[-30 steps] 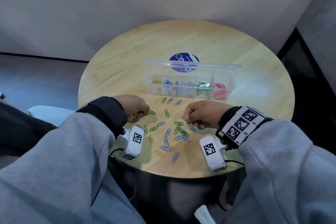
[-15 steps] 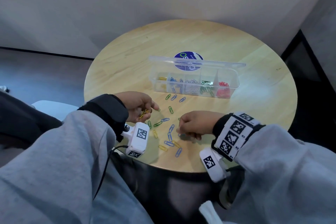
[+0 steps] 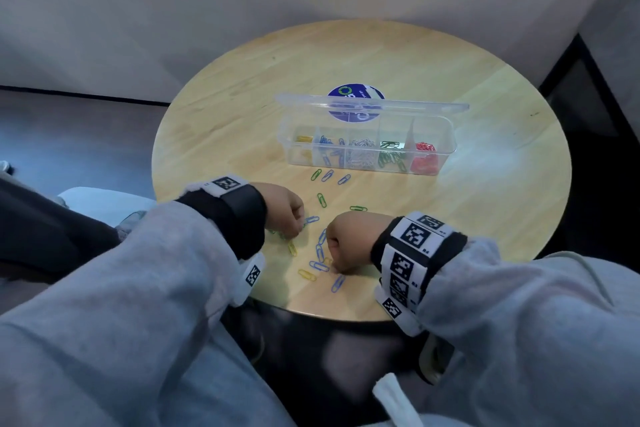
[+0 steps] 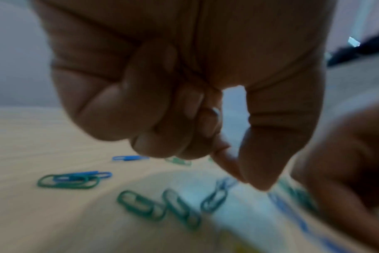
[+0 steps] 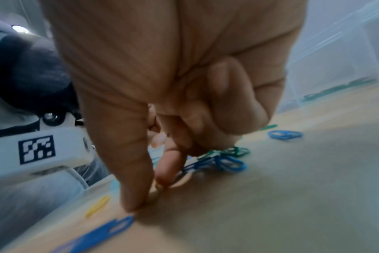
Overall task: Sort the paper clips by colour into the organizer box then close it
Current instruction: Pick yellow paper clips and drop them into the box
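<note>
The clear organizer box [image 3: 450, 135] stands open mid-table, its lid [image 3: 372, 106] up behind it. Its compartments hold yellow, blue, white, green [image 3: 391, 154] and red [image 3: 424, 158] clips. Loose green, blue and yellow paper clips [image 3: 322, 200] lie between the box and me. My left hand [image 3: 298, 227] is knuckles-up, and in the left wrist view its thumb and forefinger [image 4: 249, 181] meet at the end of a blue clip [image 4: 214, 198]. My right hand [image 3: 337, 267] is curled, its thumb and forefinger [image 5: 147, 196] pinching a pale yellow clip on the table. Green clips [image 5: 227, 151] show under its curled fingers.
The round wooden table [image 3: 485, 218] ends close below my wrists. A round blue sticker [image 3: 349, 94] lies behind the box. A yellow clip [image 3: 306, 274] and a blue clip [image 3: 337, 282] lie near the front edge. A wall stands behind the table.
My left hand, which was lifted with yellow clips showing in its fingers, has turned knuckles-up and dropped onto the loose clips. My right hand has slid a little toward the table's near edge.
</note>
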`<state>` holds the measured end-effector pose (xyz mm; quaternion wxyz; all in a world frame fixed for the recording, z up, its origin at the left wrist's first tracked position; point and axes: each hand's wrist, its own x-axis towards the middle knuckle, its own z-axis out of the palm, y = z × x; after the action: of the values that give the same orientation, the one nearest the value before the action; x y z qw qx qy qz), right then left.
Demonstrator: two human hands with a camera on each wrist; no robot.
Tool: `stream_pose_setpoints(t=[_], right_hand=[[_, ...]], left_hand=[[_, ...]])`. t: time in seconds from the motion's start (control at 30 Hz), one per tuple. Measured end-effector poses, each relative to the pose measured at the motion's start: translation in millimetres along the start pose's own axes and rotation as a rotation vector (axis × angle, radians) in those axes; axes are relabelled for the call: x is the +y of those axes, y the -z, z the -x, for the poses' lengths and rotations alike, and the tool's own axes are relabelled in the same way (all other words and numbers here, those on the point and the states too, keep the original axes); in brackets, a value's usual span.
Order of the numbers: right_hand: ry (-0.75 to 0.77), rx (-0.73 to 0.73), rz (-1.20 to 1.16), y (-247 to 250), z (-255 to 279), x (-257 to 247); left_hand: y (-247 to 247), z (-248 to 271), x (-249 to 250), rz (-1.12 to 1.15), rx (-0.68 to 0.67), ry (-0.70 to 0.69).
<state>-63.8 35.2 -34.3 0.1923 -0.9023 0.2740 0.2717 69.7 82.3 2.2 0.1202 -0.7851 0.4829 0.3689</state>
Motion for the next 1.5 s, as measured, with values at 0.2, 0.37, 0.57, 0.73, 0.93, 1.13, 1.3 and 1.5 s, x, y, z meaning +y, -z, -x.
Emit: stream_pose_setpoints(t=[0.2, 0.37, 0.57, 0.73, 0.93, 1.13, 1.3, 1.5], right_hand=[[-0.023, 0.025, -0.042, 4, 3, 14], [-0.013, 0.032, -0.192, 12, 15, 28], [-0.010, 0.063, -0.491, 25, 22, 50], [0.000, 0.103, -0.769, 31, 24, 66], [-0.032, 0.114, -1.082, 30, 26, 69], [-0.110, 0.168, -1.235, 29, 29, 68], [-0.142, 0.183, -1.304, 32, 39, 62], [-0.191, 0.198, -1.311, 34, 50, 62]], left_hand=[[-13, -7, 7, -0.236, -0.025, -0.032], [-14, -11, 7, -0.232, -0.005, -0.002], [-11, -8, 2, -0.052, -0.036, -0.001], [1, -2, -4, 0.490, -0.095, -0.084], [5, 2, 5, 0.559, -0.131, -0.062], [-6, 6, 14, 0.327, -0.133, 0.046], [-15, 4, 18, 0.173, -0.169, -0.020], [-14, 12, 21, 0.265, -0.197, -0.126]])
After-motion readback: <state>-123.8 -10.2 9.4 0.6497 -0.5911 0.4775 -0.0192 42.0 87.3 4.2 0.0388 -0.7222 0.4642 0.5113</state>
